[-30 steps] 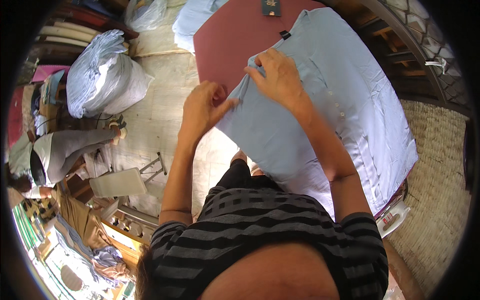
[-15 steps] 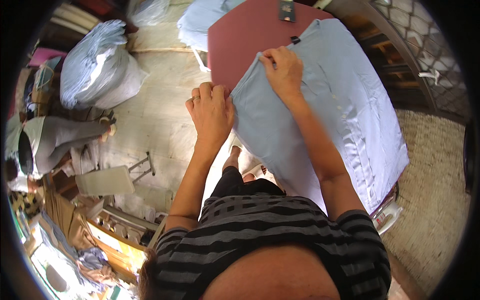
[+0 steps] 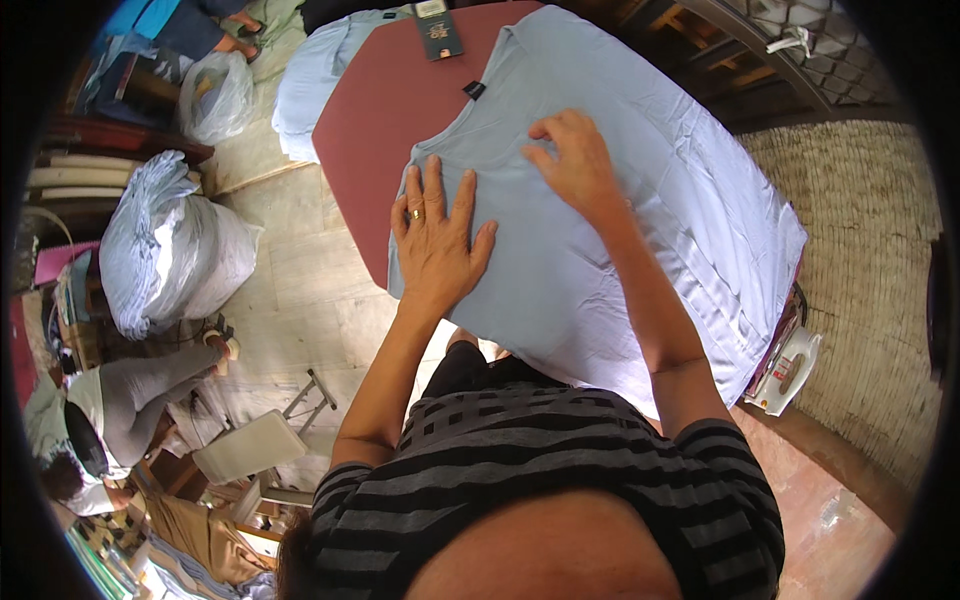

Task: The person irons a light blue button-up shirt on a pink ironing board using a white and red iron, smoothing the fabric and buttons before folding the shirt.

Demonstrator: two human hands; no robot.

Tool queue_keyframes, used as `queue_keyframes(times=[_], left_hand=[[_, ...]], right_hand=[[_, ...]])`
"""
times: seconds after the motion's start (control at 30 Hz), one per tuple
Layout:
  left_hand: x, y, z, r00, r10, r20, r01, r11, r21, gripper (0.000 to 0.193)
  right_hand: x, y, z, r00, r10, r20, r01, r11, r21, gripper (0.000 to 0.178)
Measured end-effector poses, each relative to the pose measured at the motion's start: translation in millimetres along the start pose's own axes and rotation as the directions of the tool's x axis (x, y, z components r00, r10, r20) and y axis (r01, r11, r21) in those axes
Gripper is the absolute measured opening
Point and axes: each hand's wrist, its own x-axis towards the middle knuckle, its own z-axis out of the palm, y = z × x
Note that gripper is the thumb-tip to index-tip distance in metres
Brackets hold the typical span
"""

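A light blue shirt [image 3: 520, 270] is spread over a maroon-covered ironing board [image 3: 375, 110]. Flat on the shirt's left part lies my left hand [image 3: 440, 230], fingers spread and a ring on one of them. Just above the cloth, to its right, my right hand [image 3: 575, 160] is half curled with thumb and forefinger apart, and nothing shows between them. A small black label [image 3: 473, 90] sits at the shirt's upper edge. Beyond it a dark cardboard hang tag [image 3: 438, 35] rests on the board.
A white iron [image 3: 790, 370] stands at the board's near right end. Folded blue garments [image 3: 310, 90] lie beyond the board. On the floor at left are a stuffed plastic bag [image 3: 180, 245] and a stool [image 3: 250, 447]. Another person [image 3: 140, 400] bends there; a metal grille [image 3: 820, 50] is at upper right.
My left hand has gone from the shirt's edge to lying flat on it. My right hand has let go of the upper edge and moved onto the middle. The view has shifted.
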Motion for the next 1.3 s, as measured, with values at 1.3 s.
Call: queue_keyframes(times=[1.3], left_hand=[[62.9, 40.4, 54.7, 0.922, 0.384, -0.053, -0.377, 0.92, 0.107, 0.051]], right_hand=[[-286.6, 40.1, -246.0, 0.842, 0.452, -0.294, -0.493, 0.866, -0.083, 0.045]])
